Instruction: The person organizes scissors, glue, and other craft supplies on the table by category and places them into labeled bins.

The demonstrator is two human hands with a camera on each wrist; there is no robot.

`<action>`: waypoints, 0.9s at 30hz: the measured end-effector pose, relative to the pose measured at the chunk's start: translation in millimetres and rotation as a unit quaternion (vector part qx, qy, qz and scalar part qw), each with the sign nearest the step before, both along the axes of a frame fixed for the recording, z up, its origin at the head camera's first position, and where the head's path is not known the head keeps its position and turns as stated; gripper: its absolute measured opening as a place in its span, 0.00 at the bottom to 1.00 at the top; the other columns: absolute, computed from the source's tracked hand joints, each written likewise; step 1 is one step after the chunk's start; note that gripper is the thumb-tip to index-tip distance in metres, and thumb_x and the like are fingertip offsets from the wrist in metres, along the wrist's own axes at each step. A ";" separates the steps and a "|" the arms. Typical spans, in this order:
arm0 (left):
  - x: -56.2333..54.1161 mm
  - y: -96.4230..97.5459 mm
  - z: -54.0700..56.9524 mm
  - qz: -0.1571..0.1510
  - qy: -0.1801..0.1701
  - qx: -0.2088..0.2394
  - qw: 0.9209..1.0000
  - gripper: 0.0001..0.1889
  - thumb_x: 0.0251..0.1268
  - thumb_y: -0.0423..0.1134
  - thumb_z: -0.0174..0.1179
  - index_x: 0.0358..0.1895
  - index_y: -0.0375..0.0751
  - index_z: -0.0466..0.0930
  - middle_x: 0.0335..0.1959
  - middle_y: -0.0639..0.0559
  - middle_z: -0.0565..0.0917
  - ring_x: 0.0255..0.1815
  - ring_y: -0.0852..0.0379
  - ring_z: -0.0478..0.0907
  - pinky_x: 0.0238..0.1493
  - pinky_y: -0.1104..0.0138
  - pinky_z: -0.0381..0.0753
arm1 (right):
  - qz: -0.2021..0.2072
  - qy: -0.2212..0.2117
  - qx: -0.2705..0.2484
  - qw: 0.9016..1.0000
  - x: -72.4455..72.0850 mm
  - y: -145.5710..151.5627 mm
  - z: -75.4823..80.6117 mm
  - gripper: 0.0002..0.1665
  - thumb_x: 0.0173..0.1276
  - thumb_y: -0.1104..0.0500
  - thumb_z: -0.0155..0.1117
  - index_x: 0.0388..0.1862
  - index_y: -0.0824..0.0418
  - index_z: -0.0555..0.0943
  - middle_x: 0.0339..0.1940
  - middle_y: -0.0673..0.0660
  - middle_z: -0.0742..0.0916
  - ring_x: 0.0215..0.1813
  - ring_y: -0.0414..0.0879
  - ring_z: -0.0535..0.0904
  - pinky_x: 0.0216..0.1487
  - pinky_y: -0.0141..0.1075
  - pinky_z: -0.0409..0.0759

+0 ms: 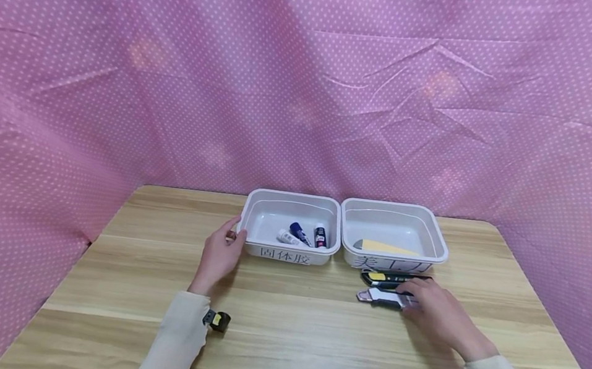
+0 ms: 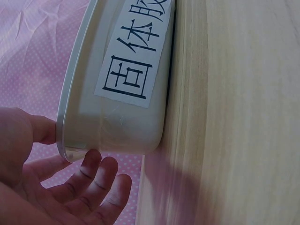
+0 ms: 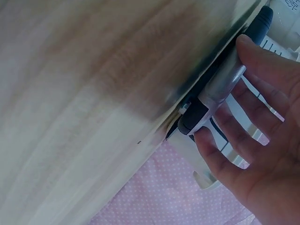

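Note:
My left hand (image 1: 221,254) holds the near left corner of a white plastic box (image 2: 117,124), thumb at the rim and other fingers around the end. Inside that box lie a few glue sticks (image 1: 299,233), white and dark blue. My right hand (image 1: 439,309) grips a silver-grey and black utility knife (image 3: 224,83) lying on the table, thumb along one side and fingers on the other. Just behind it, a black and yellow utility knife (image 1: 376,278) lies in front of the right-hand white box (image 1: 435,253). A yellow object (image 1: 384,247) shows inside that box, partly hidden by its front wall.
Both boxes stand side by side near the back edge of the wooden table (image 1: 287,339). Paper labels with Chinese characters are stuck on their fronts, such as the left label (image 1: 284,256). Pink dotted cloth (image 1: 309,86) hangs behind and at both sides.

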State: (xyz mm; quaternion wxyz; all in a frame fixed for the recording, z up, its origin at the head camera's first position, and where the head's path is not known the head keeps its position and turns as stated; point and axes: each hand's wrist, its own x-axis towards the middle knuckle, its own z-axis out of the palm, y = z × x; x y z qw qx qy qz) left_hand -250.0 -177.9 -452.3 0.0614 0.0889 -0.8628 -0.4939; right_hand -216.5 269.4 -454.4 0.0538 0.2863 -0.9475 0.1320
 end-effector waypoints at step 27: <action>0.7 0.9 2.7 0.001 -0.003 0.006 1.000 0.26 0.78 0.43 0.53 0.75 0.42 0.68 0.45 0.40 0.79 0.25 0.60 0.70 0.26 0.71 0.71 | 0.014 0.033 -0.018 0.999 -0.4 -0.5 28.5 0.21 0.55 0.68 0.77 0.49 0.61 0.85 0.48 0.59 0.88 0.52 0.58 0.84 0.48 0.56 0.83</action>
